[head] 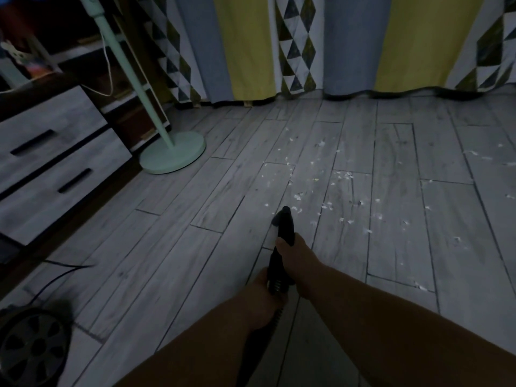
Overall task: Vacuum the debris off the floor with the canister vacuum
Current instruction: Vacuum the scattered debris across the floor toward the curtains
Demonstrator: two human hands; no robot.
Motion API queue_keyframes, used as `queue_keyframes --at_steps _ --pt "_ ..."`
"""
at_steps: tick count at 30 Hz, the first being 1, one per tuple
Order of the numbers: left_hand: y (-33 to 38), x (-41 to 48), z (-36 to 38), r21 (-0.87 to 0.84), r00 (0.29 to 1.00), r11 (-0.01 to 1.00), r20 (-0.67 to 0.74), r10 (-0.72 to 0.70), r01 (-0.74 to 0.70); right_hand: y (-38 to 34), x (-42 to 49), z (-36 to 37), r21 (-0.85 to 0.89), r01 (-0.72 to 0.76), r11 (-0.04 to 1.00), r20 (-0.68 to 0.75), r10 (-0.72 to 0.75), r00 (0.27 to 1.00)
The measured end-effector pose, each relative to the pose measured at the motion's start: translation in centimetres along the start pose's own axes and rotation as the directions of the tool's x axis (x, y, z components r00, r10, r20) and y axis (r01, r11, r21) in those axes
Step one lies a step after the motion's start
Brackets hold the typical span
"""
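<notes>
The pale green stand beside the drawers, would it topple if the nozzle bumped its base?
Probably not: the stand has a wide round base flat on the floor, so it likely slides. Its tall thin pole may wobble; the top is out of view.

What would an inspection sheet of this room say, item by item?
Surface: grey plank floor.
Job's things: white scraps scattered ahead; black nozzle points toward them; vacuum at lower left.
Clutter: green stand base and drawers at left.
Hands: right hand grips nozzle; left hand grips hose behind it.
Cables: dark cord on floor near vacuum; white cord hangs beside stand pole.
Surroundings: patterned curtains hang along the far side.
</notes>
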State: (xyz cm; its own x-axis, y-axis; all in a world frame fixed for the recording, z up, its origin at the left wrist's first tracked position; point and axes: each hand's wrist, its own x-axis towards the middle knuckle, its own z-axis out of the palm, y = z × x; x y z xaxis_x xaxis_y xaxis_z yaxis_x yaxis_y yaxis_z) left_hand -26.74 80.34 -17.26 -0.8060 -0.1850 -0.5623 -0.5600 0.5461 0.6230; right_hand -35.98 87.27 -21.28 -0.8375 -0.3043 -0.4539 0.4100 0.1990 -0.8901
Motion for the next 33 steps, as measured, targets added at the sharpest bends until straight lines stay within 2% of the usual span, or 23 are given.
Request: queue_keyframes --at_steps 21,33 --pt "0.1 2.7 -0.8 -0.011 0.996 0.996 -0.035 -0.087 0.086 0.0 3.4 0.5 0.066 -0.013 0.998 0.026 0.012 1.0" --pt "0.3 4.2 -1.5 -0.013 0.997 0.998 -0.048 -0.065 0.065 0.1 5.9 1.0 0.068 -0.001 0.998 0.024 -0.001 1.0"
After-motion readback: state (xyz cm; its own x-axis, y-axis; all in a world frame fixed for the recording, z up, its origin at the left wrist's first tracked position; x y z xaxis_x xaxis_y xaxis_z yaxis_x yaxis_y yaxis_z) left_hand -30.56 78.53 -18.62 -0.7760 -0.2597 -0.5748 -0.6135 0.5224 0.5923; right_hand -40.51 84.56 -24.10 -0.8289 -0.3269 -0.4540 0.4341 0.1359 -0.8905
